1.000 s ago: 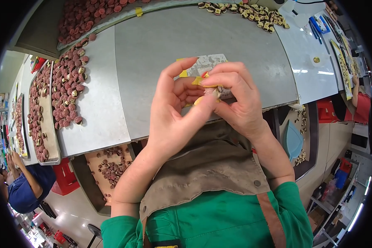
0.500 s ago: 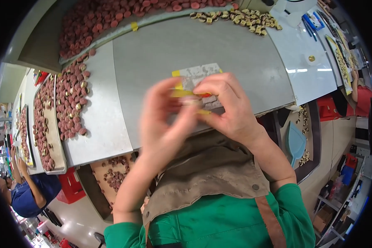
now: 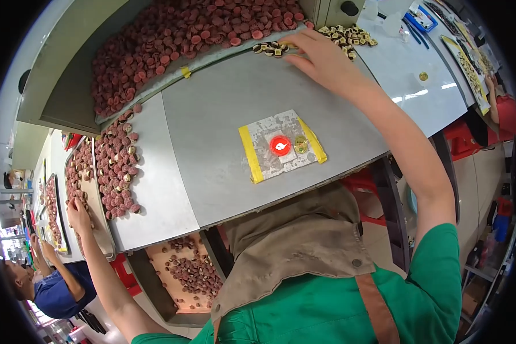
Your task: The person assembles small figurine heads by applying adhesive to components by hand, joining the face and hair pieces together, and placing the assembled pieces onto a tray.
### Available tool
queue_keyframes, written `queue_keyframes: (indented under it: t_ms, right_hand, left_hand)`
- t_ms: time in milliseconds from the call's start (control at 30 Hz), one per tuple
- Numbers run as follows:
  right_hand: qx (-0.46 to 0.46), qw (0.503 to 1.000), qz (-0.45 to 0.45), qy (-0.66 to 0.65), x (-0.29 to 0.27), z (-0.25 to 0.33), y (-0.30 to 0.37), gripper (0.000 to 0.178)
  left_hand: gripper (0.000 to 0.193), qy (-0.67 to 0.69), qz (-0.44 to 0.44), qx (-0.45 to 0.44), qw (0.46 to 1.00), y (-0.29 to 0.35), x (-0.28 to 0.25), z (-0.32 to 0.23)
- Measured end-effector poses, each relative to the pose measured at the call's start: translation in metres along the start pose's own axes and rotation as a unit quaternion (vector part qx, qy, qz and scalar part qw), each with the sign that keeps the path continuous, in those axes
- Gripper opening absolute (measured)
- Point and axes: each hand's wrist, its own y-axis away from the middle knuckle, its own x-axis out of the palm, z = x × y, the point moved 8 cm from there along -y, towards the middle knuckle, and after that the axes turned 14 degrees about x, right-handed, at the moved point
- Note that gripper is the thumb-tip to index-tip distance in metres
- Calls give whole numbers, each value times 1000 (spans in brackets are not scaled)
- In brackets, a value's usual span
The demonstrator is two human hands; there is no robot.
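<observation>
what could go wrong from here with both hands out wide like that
The right hand is at the loose black-and-cream pieces, so its fingers might scatter some. The left hand is at the tray of reddish pieces and could knock a few about. The red round item on the taped board has neither hand on it, so a bump might shift it.

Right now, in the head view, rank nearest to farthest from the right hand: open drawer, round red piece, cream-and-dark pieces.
1. Cream-and-dark pieces: at the right hand.
2. Round red piece: on the taped board.
3. Open drawer: lower left.
</observation>
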Motion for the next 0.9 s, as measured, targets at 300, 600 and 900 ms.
queue_keyframes:
  t_ms: [300,600,900]
  right_hand:
    - [-8,999,24,27,16,21,12,20]
    - [89,977,195,-20,-30,44,74,15]
    - [66,986,130,-82,-17,33,102,19]
  left_hand:
    - [23,235,-48,237,942,-32,-27,-260]
    - [30,114,-26,273,955,-66,65,-405]
    - [29,503,59,216,835,-9,16,-432]
